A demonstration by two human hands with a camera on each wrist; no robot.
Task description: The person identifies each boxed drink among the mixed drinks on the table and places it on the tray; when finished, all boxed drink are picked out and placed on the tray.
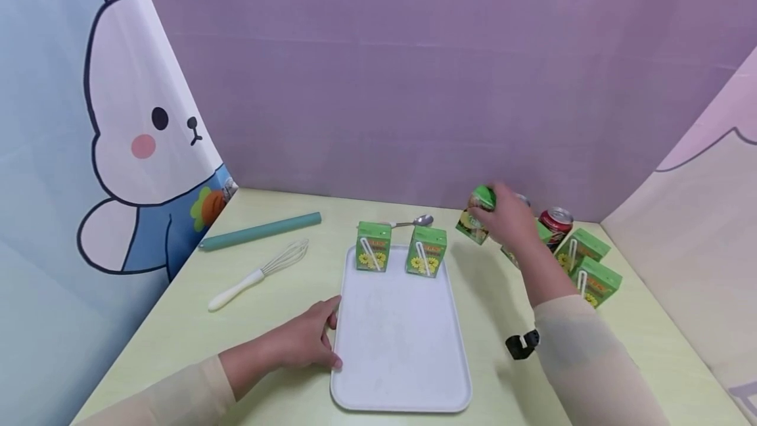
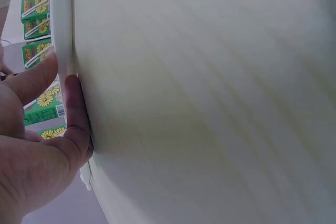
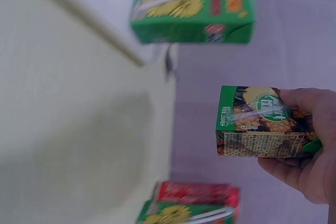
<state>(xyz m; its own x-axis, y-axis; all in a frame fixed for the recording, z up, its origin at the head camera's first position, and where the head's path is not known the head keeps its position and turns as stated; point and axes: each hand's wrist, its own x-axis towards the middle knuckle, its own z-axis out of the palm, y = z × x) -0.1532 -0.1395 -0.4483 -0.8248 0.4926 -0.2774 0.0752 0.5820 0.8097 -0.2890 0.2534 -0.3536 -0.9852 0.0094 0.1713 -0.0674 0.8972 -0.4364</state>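
A white tray (image 1: 402, 340) lies on the table, and my left hand (image 1: 307, 337) pinches its left rim, thumb and fingers on either side of the edge in the left wrist view. Two green juice boxes, one left (image 1: 372, 248) and one right (image 1: 426, 252), stand side by side at the tray's far end. My right hand (image 1: 513, 219) grips another juice box (image 3: 262, 121), with pineapple pictures on its side, by one end. That box is held above the table, to the right of the tray. Part of it is hidden by the fingers.
At the right stand more green juice boxes (image 1: 597, 281) and a red can (image 1: 556, 223); my right arm partly hides a box and another can there. A spoon (image 1: 422, 220) lies behind the tray. On the left are a whisk (image 1: 260, 275) and a teal rod (image 1: 260, 231).
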